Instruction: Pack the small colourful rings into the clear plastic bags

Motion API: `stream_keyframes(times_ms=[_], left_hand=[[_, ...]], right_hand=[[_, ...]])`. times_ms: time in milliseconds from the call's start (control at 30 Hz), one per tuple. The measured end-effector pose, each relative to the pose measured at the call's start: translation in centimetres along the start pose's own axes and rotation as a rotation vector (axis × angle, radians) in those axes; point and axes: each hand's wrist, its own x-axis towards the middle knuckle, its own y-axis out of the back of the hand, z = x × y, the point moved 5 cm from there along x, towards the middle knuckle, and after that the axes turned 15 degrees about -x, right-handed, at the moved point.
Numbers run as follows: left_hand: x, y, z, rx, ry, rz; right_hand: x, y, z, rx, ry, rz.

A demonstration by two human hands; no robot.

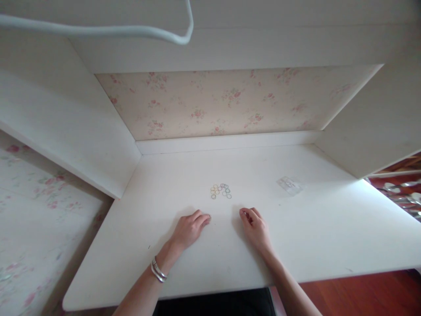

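Note:
A small cluster of several thin coloured rings (221,191) lies on the white desk (322,228), just beyond both hands. My left hand (190,229) rests palm down on the desk, fingers loosely curled and pointing toward the rings, holding nothing; silver bangles sit on its wrist. My right hand (255,228) also rests on the desk with fingers curled under; nothing shows in its grip. Neither hand touches the rings.
A small clear plastic bag (289,184) lies to the right of the rings. White side panels wall in the desk left and right, with floral wallpaper (226,103) behind. A white cable (98,30) hangs across the top. Shiny metal items (403,197) sit at far right.

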Motion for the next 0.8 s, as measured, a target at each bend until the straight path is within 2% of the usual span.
stream_keyframes(times_ms=[133,500,667,800], left_hand=[[0.13,-0.21,0.15,0.067,-0.056,-0.002],[0.15,-0.15,0.35,0.118,-0.032,-0.026],[0.13,-0.01,0.25,0.054,-0.024,-0.002],[0.17,0.47,0.16,-0.106,0.002,0.033]], right_hand=[[-0.02,-0.01,0.01,0.001,0.008,-0.008],[0.02,-0.21,-0.01,-0.012,0.033,0.007],[0.01,-0.55,0.17,-0.062,0.043,-0.009],[0.00,-0.65,0.13,-0.107,0.045,-0.035]])
